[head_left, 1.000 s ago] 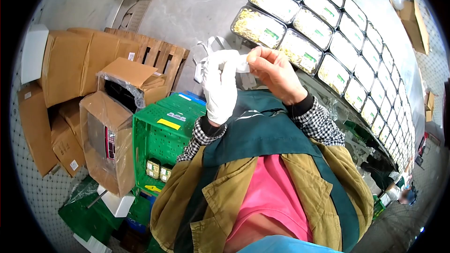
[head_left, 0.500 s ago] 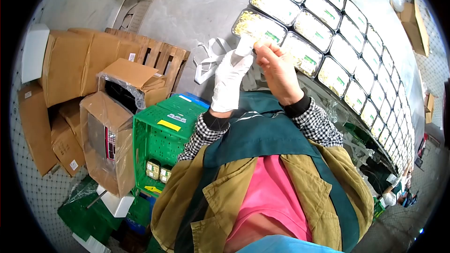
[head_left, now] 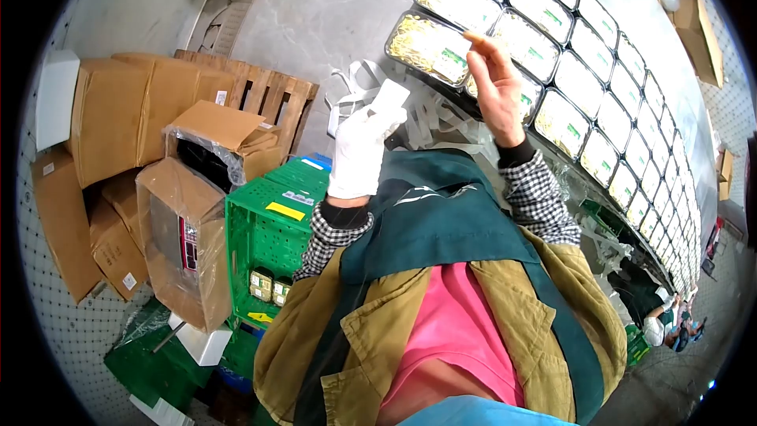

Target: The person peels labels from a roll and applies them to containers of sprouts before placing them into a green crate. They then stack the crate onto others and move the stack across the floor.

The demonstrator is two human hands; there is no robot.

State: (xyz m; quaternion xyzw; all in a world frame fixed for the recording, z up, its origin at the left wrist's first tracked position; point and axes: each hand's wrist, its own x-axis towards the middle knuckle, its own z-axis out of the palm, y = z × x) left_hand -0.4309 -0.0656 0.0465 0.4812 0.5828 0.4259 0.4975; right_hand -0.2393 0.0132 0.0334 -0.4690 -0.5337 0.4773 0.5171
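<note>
My left hand (head_left: 359,150), in a white glove, is closed on a small white card or stack of labels (head_left: 389,98). It is held up in front of the apron, left of the trays. My bare right hand (head_left: 498,95) is over the near edge of the tray rows, fingers partly stretched and apart, with nothing visible in it. It partly covers one black tray (head_left: 530,102). Left of it lies a black tray of pale yellow sprouts (head_left: 422,43) with a white and green label on its film.
Many similar packed trays (head_left: 579,87) fill the table to the right. A green crate (head_left: 268,229) with a few small packs stands at left, beside cardboard boxes (head_left: 110,110) and a wooden pallet (head_left: 288,102). White straps (head_left: 351,91) hang near the table edge. Another person (head_left: 682,331) is far right.
My hands have moved apart. The left drew back to the left with the white card, and the right moved up and right over the trays.
</note>
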